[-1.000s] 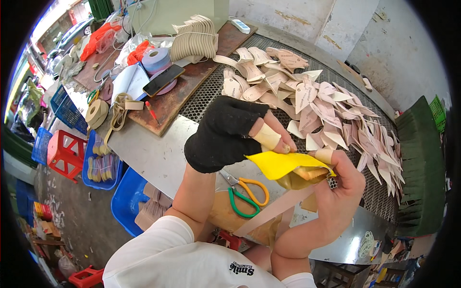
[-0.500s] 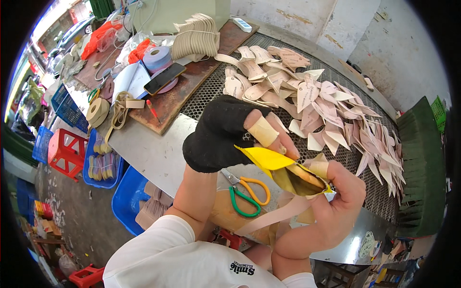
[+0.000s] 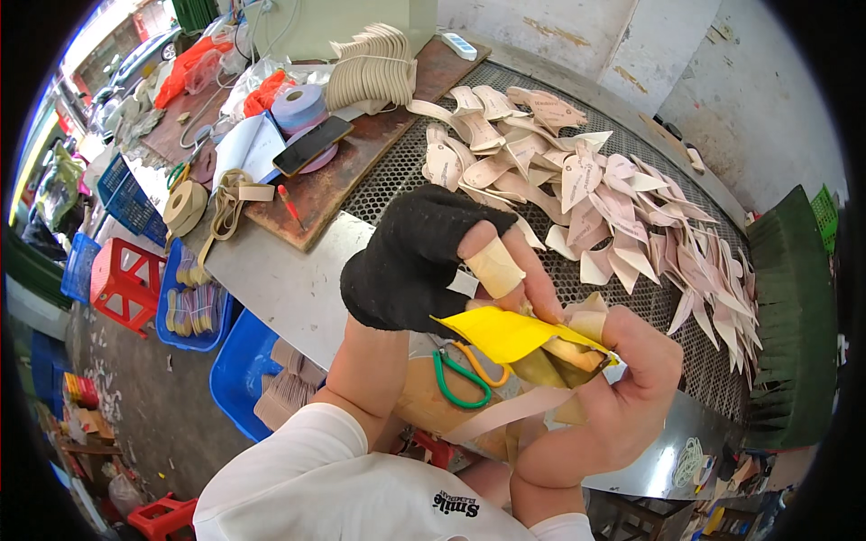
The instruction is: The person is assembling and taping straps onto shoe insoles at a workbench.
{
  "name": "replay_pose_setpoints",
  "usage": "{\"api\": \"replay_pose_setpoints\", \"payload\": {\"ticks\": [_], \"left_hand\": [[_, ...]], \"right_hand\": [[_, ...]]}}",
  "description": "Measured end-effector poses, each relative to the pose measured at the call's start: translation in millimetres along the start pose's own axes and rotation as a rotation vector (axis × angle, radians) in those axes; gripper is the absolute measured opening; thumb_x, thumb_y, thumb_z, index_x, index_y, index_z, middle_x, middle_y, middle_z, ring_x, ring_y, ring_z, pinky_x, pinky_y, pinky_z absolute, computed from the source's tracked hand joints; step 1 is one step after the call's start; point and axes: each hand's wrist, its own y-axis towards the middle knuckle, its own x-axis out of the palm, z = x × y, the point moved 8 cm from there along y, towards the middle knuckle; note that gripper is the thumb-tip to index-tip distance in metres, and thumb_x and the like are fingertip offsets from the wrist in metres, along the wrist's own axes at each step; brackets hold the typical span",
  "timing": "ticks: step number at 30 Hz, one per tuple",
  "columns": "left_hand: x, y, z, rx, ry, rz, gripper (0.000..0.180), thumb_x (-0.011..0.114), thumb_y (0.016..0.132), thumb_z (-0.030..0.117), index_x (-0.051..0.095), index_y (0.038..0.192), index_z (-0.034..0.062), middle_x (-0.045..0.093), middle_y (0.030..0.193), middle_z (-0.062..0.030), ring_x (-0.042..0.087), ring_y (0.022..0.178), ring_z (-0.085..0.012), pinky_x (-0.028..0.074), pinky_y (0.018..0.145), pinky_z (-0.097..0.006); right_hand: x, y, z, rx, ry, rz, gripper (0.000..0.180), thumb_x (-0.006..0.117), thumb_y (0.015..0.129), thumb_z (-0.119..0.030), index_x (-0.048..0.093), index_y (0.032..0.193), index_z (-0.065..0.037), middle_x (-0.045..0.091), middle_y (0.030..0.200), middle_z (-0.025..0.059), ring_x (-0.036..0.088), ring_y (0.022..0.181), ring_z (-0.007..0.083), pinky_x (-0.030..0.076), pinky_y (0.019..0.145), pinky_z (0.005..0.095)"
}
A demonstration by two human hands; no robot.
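Both my hands meet over the near edge of the table around a yellow packet (image 3: 501, 332). Its mouth faces right, with a tan piece (image 3: 575, 354) showing inside; its kind I cannot make out. My left hand (image 3: 424, 257), in a black fingerless glove with tape round a finger, grips the packet's left and upper side. My right hand (image 3: 636, 383), bare with tape on a finger, pinches the open end. A pale strip (image 3: 510, 413) hangs below the packet. Scissors with green and orange handles (image 3: 462, 386) lie just under it, partly hidden.
Many pale pink cut pieces (image 3: 591, 194) cover the perforated tabletop ahead. On a brown board at left are a phone (image 3: 312, 146), tape rolls (image 3: 298, 108), a red-handled tool (image 3: 290, 206) and stacked beige parts (image 3: 370, 74). Blue bins (image 3: 236, 383) and a red stool (image 3: 126, 287) stand at left.
The packet has tipped and shifted slightly down and left, covering more of the scissors. My left fingers reach further along its upper edge; the right hand keeps its pinch.
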Motion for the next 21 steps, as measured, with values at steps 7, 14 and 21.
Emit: {"api": "replay_pose_setpoints", "payload": {"ticks": [7,14,21], "left_hand": [[-0.2,2.0,7.9,0.042,0.105,-0.070,0.018,0.077,0.076,0.015,0.070,0.086,0.0018,0.068,0.084,-0.0125,0.067,0.075,-0.0221,0.053,0.068,-0.031],[2.2,1.8,10.1,0.072,0.067,-0.078,0.019,0.076,0.076,0.018,0.071,0.089,0.0047,0.067,0.083,-0.0112,0.067,0.075,-0.0230,0.053,0.067,-0.031],[3.1,4.4,9.8,0.119,0.041,-0.129,0.015,0.073,0.078,0.016,0.070,0.084,0.0028,0.066,0.083,-0.0113,0.065,0.074,-0.0225,0.052,0.066,-0.030]], "right_hand": [[3.6,2.0,-7.9,-0.037,-0.084,-0.003,0.024,0.058,0.052,-0.005,0.065,0.073,0.001,0.048,0.056,0.0082,0.048,0.047,0.0198,0.035,0.046,0.0274],[5.0,-2.5,4.8,0.002,-0.068,-0.026,0.025,0.057,0.051,-0.008,0.065,0.073,-0.001,0.045,0.055,0.0080,0.047,0.046,0.0210,0.033,0.045,0.0283],[5.9,-0.9,4.5,0.004,-0.068,-0.042,0.026,0.056,0.049,-0.009,0.065,0.072,-0.001,0.045,0.054,0.0078,0.046,0.046,0.0210,0.033,0.045,0.0285]]}}
